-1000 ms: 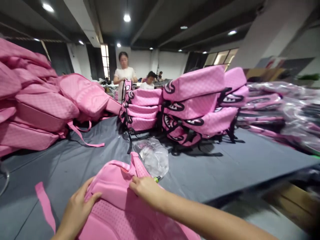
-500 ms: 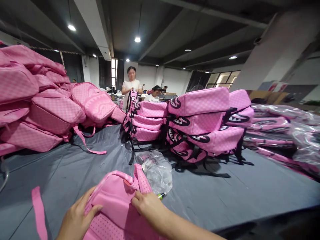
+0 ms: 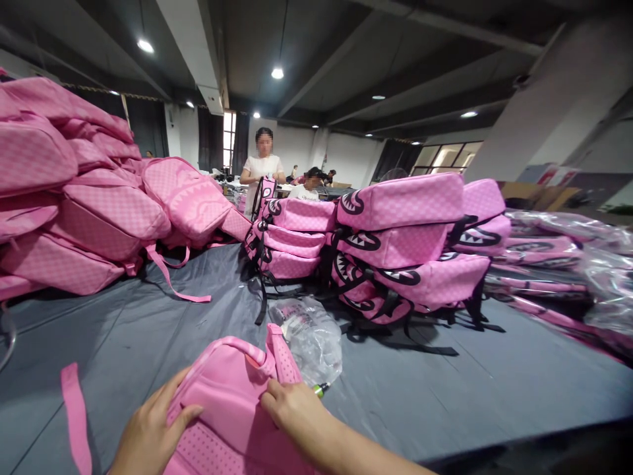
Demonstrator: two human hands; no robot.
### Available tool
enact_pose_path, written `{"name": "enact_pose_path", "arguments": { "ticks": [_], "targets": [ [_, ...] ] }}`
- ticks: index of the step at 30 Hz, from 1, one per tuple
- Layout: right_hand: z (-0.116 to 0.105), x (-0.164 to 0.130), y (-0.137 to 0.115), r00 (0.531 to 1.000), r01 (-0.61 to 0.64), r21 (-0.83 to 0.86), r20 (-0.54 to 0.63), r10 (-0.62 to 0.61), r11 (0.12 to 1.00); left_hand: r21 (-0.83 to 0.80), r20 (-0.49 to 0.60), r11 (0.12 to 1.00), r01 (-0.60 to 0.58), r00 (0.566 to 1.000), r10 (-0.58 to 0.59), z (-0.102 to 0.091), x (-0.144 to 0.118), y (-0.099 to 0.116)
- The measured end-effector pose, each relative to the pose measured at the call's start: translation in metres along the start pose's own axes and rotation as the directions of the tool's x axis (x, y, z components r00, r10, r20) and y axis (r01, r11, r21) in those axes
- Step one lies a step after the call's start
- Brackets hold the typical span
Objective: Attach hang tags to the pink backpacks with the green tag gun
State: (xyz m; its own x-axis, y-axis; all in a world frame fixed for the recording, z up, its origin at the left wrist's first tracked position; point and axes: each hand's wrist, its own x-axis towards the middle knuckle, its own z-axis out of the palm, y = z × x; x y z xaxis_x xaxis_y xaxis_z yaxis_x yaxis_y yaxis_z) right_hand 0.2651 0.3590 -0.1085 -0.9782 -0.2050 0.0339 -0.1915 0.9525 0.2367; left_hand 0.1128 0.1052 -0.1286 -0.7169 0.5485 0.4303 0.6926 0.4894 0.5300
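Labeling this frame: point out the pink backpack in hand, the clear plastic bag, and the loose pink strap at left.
pink backpack (image 3: 225, 389), head view, back panel.
clear plastic bag (image 3: 311, 336), head view, crumpled middle.
loose pink strap (image 3: 74, 412), head view, mid-length.

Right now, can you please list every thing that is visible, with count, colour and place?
backpack: one, pink, nearest on the table, under both hands
plastic bag: one, clear, just beyond the backpack
table: one, grey cover
plain backpack heap: many, pink, left side
printed backpack stacks: several, pink with black mouth print, centre
bagged backpacks: several, in clear plastic, right side
people: at least two, far end
left hand: flat on the backpack
right hand: pinching the backpack's top edge
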Motion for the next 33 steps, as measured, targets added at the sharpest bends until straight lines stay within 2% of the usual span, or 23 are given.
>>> {"name": "enact_pose_path", "arguments": {
  "ticks": [5, 7, 9, 11, 12, 14, 16, 18, 20, 22, 25, 27, 29, 33],
  "targets": [
    [-0.005, -0.002, -0.004, 0.999, -0.013, 0.032, 0.029, 0.012, 0.999, 0.012, -0.010, 1.000, -0.004, 1.000, 0.004, 0.001, -0.001, -0.001],
    [-0.013, -0.007, -0.002, 0.999, -0.030, 0.119, -0.032, 0.034, 0.992, 0.011, 0.002, 1.000, -0.008, 1.000, 0.008, 0.000, -0.002, -0.002],
    [-0.022, -0.016, 0.009, 0.973, -0.127, 0.212, -0.163, 0.164, 0.969, 0.011, 0.013, 1.000, -0.015, 1.000, 0.014, -0.002, -0.004, -0.003],
    [-0.028, -0.029, 0.029, 0.883, -0.338, 0.264, -0.243, 0.402, 0.903, 0.010, 0.006, 1.000, -0.027, 1.000, 0.026, -0.003, -0.006, -0.001],
    [-0.028, -0.036, 0.041, 0.824, -0.472, 0.260, -0.211, 0.526, 0.843, 0.009, -0.004, 0.999, -0.033, 0.999, 0.033, -0.004, -0.006, 0.000],
    [-0.019, -0.050, 0.065, 0.719, -0.676, 0.200, -0.033, 0.694, 0.709, 0.008, -0.023, 0.999, -0.041, 0.999, 0.041, -0.004, -0.005, 0.002],
    [-0.001, -0.063, 0.083, 0.667, -0.745, 0.140, 0.160, 0.728, 0.652, 0.015, -0.033, 0.999, -0.042, 0.999, 0.042, -0.004, -0.004, 0.003],
    [0.022, -0.071, 0.094, 0.686, -0.724, 0.154, 0.254, 0.682, 0.672, 0.027, -0.042, 0.999, -0.039, 0.998, 0.040, -0.003, -0.004, 0.003],
    [0.041, -0.071, 0.098, 0.721, -0.690, 0.197, 0.277, 0.635, 0.696, 0.035, -0.043, 0.999, -0.035, 0.998, 0.036, -0.003, -0.005, 0.003],
    [0.053, -0.064, 0.100, 0.727, -0.685, 0.222, 0.286, 0.625, 0.694, 0.036, -0.037, 0.999, -0.030, 0.999, 0.032, -0.003, -0.005, 0.004],
    [0.059, -0.050, 0.102, 0.724, -0.688, 0.287, 0.216, 0.655, 0.666, 0.036, -0.014, 0.999, -0.026, 1.000, 0.026, -0.006, -0.006, 0.005],
    [0.060, -0.045, 0.104, 0.700, -0.696, 0.370, 0.159, 0.696, 0.616, 0.054, -0.010, 0.999, -0.008, 1.000, 0.008, -0.007, -0.005, 0.004],
    [0.062, -0.047, 0.107, 0.627, -0.740, 0.416, 0.145, 0.765, 0.528, 0.081, -0.010, 0.997, 0.017, 1.000, -0.016, -0.007, -0.005, 0.002],
    [0.062, -0.058, 0.118, 0.402, -0.850, 0.407, 0.092, 0.911, 0.334, 0.091, -0.002, 0.996, 0.009, 1.000, -0.009, -0.002, -0.007, -0.006]
  ]
}}
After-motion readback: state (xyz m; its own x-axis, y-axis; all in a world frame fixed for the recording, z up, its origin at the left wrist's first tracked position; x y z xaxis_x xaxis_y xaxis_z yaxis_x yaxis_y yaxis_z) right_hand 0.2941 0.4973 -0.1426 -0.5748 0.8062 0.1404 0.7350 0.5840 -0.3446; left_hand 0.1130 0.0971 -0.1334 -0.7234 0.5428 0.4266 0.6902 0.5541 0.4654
